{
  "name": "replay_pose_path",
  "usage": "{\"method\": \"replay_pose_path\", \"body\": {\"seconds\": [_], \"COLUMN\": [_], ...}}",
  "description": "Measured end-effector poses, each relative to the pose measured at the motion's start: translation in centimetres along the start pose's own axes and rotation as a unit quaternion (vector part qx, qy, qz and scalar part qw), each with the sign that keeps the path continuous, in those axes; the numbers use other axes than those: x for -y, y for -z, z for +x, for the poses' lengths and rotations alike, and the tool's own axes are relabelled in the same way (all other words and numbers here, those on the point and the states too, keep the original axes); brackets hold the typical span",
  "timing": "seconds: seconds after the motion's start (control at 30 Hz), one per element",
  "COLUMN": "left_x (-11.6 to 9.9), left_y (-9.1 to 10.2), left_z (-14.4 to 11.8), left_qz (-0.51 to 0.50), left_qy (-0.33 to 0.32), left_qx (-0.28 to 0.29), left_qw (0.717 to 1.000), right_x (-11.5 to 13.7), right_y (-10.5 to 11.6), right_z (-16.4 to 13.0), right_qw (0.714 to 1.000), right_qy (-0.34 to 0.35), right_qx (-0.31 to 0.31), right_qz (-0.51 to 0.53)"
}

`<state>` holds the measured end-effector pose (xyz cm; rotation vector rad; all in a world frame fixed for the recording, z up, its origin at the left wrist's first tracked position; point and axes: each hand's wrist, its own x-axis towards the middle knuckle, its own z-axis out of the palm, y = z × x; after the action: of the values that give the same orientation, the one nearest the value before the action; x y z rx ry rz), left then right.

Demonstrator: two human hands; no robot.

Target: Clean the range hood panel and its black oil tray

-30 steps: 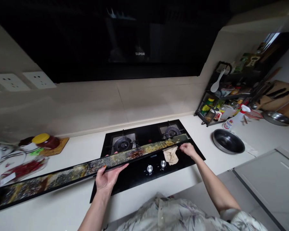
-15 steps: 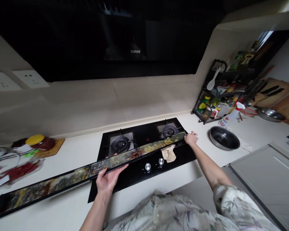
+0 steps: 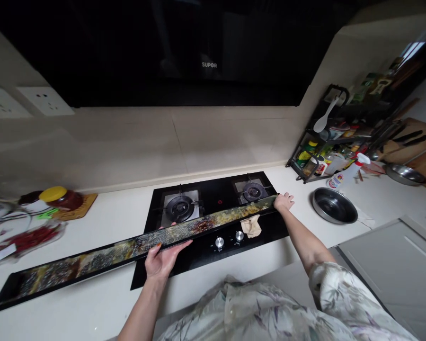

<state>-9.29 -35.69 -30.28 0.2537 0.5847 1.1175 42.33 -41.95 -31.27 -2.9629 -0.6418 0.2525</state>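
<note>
A black range hood [image 3: 170,52] fills the top of the view above a pale table [image 3: 102,303] that runs the width of the kitchen, with a black glass two-burner gas hob [image 3: 213,222] set into it. Lying slantwise across the table and over the front of the hob is a long, narrow black grease tray [image 3: 102,255], its channel coated with yellow, brown and dark residue; its far left end rests on the table well left of the hob, and its right end reaches the hob's right rear corner. The left hand [image 3: 161,259] grips the tray near its middle, palm under the near edge and fingers curled over the rim, while the right hand [image 3: 283,201] is closed around the tray's right end. A crumpled beige cloth [image 3: 252,226] lies on the hob glass just below the tray, beside the two control knobs [image 3: 229,238], touched by neither hand. To the right stand a steel bowl [image 3: 334,206], a spray bottle [image 3: 345,174] and a crowded spice rack [image 3: 326,142]; to the left sit a yellow-lidded jar [image 3: 60,198] and a bag of red chillies [image 3: 28,237]. As I judge it, the tray is being steadied and positioned by both ends, with wiping the step in hand; the next move would call for one hand to keep the tray still while the other takes up the cloth.
</note>
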Motion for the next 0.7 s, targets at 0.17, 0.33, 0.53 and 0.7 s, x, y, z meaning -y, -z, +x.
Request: {"method": "replay_pose_path", "body": {"seconds": [0.17,0.33,0.53,0.7], "left_x": [0.0,-0.1,0.0,0.4], "left_y": [0.8,1.1,1.9,2.3], "left_z": [0.5,0.8,0.7,0.7], "left_qz": [-0.014,-0.016,-0.022,-0.037], "left_qy": [0.003,0.005,0.009,0.018], "left_qx": [0.021,0.032,0.021,0.01], "left_qw": [1.0,0.999,0.999,0.999], "right_x": [-0.1,-0.6,-0.4,1.6], "right_y": [0.1,0.0,0.0,0.2], "right_z": [0.3,0.5,-1.4,-4.8], "right_qw": [1.0,0.999,0.999,0.997], "right_qy": [-0.019,-0.045,-0.02,0.059], "right_qx": [0.0,0.005,-0.003,-0.014], "right_qz": [0.002,0.017,0.039,0.056]}}
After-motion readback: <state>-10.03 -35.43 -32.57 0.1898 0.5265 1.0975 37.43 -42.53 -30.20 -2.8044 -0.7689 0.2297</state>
